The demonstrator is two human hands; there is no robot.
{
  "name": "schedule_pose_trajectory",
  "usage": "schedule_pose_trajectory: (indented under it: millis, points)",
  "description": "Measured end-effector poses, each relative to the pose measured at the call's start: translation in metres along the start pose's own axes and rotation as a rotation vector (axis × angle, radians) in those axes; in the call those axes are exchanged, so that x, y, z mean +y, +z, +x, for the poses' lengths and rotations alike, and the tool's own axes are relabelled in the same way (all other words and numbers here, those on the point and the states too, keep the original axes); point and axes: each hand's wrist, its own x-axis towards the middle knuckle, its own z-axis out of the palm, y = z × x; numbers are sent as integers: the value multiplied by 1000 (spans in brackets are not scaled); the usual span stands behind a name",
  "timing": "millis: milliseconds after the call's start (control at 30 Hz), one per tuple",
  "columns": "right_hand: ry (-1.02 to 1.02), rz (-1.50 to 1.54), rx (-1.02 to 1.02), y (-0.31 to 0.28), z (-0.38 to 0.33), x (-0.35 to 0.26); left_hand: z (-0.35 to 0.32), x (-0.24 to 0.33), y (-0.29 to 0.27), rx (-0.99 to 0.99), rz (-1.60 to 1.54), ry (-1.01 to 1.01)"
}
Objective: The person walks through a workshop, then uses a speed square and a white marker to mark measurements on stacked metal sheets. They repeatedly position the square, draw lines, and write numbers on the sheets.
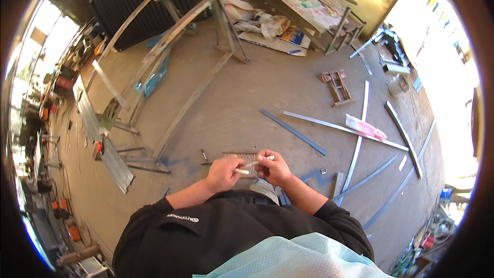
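White and slim, a short stick-like rod (253,164) sits between both hands just above the person's waist, over the concrete floor (247,98). It looks pale along its whole length, with a slightly brighter tip at its right end; what kind of tool it is cannot be told at this size. Its long axis runs nearly level across the view, tilted a little so that the right end is higher and the left end lower. The left hand (225,173) is closed round the lower left end, fingers curled over it, while the right hand (274,167) pinches the upper right end between thumb and fingertips. Both hands nearly meet in the middle. Just beyond the knuckles a small ridged metal piece (241,155) lies on the floor, and a small dark tool (205,156) lies to its left. Farther right, long blue-grey flat metal strips (293,132) lie scattered and crossing one another, with a pink and white bag (364,127) resting on one of them.
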Motion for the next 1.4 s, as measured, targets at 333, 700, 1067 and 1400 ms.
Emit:
schedule_pose_trajectory:
  millis: [333, 700, 1067, 1400]
  points:
    - [-160, -498, -104, 174, -3, -19, -73, 23, -119, 128, -257, -86]
    - [-293, -407, -229, 310, 15, 23, -249, -48, -226, 512, -1008, -193]
    - [-36, -67, -569, 370, 30, 55, -392, -99, -225, 949, -962, -516]
    - [244, 21, -625, 377, 52, 90, -440, -71, -151, 1011, -944, -787]
